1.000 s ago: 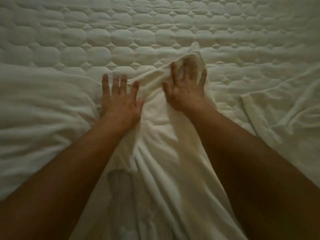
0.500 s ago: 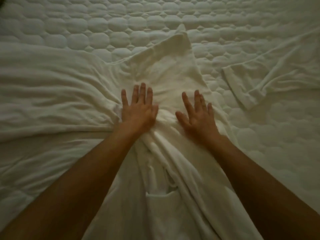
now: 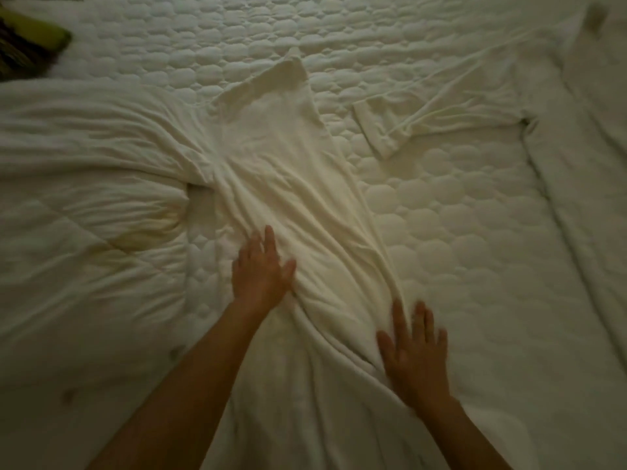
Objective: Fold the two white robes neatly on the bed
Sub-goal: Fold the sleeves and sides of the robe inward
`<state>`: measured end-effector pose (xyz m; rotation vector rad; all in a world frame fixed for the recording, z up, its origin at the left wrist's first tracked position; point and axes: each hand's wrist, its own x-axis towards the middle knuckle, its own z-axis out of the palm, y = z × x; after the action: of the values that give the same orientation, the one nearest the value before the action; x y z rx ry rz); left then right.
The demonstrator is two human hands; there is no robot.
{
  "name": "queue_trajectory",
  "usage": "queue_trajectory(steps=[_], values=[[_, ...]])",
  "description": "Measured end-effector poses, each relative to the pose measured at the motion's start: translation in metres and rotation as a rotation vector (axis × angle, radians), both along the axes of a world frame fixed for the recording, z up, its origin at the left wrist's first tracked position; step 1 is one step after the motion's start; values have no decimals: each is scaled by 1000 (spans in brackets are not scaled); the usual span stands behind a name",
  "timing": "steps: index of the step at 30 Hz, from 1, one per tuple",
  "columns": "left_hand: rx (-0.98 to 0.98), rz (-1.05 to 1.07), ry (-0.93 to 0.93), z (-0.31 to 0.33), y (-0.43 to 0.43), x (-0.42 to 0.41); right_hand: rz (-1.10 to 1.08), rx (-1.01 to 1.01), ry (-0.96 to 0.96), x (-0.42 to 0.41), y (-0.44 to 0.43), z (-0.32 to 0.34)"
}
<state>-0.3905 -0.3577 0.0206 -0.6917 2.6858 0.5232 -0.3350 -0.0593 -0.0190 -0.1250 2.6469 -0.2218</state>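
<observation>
A white robe (image 3: 291, 171) lies lengthwise on the quilted bed (image 3: 458, 232), folded into a long narrow strip with wrinkles across its middle. My left hand (image 3: 259, 271) rests flat on the robe's left part, fingers apart. My right hand (image 3: 412, 351) presses flat on the robe's right edge, lower down. A second white robe (image 3: 549, 106) lies spread at the right, one sleeve (image 3: 400, 123) reaching toward the first robe.
A rumpled white duvet (image 3: 84, 198) is bunched along the left side, touching the robe. A dark and green object (image 3: 27, 45) shows at the top left corner. Bare quilted mattress lies between the two robes.
Both hands have slid down the robe toward me, flat on the cloth. The view has pulled back, showing more of the bed and the second robe.
</observation>
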Motion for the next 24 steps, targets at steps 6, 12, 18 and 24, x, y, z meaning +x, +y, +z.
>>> queue_trajectory(steps=[6, 12, 18, 24], values=[[390, 320, 22, 7, 121, 120, 184, -210, 118, 51, 19, 22], [553, 475, 29, 8, 184, 176, 265, -219, 206, 93, 76, 36], [823, 586, 16, 23, 233, 202, 323, -40, 13, 120, 125, 62], [911, 709, 267, 67, 224, 249, 162, -451, -72, 207, 57, 134]])
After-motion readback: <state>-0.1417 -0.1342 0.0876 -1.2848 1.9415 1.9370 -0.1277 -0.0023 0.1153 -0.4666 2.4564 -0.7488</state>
